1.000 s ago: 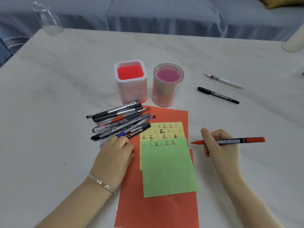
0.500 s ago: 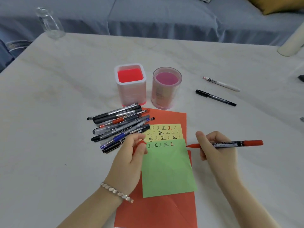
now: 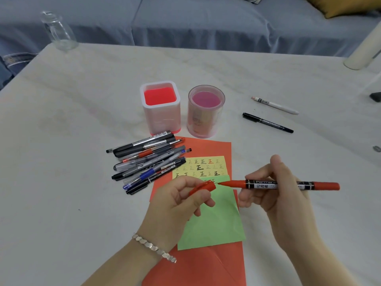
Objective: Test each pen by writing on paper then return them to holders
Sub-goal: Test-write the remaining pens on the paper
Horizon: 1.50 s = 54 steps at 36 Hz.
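My right hand (image 3: 276, 195) grips a red permanent marker (image 3: 288, 185), held level with its bare tip pointing left. My left hand (image 3: 177, 205) pinches the marker's red cap (image 3: 203, 186), whose mouth sits a short gap from the tip. Both hover over a green sheet (image 3: 214, 226) that overlaps a yellow sheet (image 3: 204, 167) covered in written test marks; both lie on a red sheet (image 3: 208, 267). A pile of several pens (image 3: 148, 159) lies left of the papers. Behind stand a square holder (image 3: 160, 106) and a round pink holder (image 3: 206, 111), both with no pens in them.
A black marker (image 3: 268, 122) and a white pen (image 3: 275, 105) lie on the white marble table (image 3: 72, 141) to the right of the holders. A clear glass (image 3: 58, 30) stands at the far left corner, a white cylinder (image 3: 362, 52) at the far right. A grey sofa runs behind.
My left hand left the pen pile, rose with the red cap and brought it up to the marker's tip. My right hand lifted the marker slightly over the green sheet.
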{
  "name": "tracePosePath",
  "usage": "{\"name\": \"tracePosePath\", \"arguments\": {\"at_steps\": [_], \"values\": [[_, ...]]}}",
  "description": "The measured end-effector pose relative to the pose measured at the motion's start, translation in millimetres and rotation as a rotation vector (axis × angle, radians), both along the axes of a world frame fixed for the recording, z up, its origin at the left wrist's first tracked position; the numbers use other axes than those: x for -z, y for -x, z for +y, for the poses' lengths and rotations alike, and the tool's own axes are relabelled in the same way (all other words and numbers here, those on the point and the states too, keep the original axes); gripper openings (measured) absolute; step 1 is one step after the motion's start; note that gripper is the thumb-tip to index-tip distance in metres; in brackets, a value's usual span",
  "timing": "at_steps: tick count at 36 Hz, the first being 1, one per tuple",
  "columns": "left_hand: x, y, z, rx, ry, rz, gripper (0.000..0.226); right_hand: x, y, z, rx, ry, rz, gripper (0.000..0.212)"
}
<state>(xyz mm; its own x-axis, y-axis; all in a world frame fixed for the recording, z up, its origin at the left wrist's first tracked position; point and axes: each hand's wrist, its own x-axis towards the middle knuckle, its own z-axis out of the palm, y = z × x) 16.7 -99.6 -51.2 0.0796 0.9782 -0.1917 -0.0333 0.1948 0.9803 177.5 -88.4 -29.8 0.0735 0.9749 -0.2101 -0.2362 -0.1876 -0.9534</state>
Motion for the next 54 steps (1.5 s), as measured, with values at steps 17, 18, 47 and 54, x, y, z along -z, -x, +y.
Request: {"name": "tracePosePath", "arguments": {"at_steps": [17, 18, 47, 54], "values": [[13.7, 1.5, 1.4, 0.195, -0.562, 0.678, 0.008, 12.1, 7.9, -1.1, -0.088, -0.023, -0.178, 0.034], [17.4, 0.9, 3.7, 0.231, -0.626, 0.736, 0.018, 13.8, 8.4, -0.3, -0.083, -0.037, -0.188, 0.036], [23.9, -22.6, 57.6, 0.184, -0.375, 0.967, 0.023, 48.1, -36.2, 69.6, -0.333, -0.049, -0.661, 0.021], [37.7, 37.7, 61.0, -0.128, -0.447, 1.242, 0.010, 64.2, -76.5, 174.6, -0.158, -0.083, -1.445, 0.047]]}}
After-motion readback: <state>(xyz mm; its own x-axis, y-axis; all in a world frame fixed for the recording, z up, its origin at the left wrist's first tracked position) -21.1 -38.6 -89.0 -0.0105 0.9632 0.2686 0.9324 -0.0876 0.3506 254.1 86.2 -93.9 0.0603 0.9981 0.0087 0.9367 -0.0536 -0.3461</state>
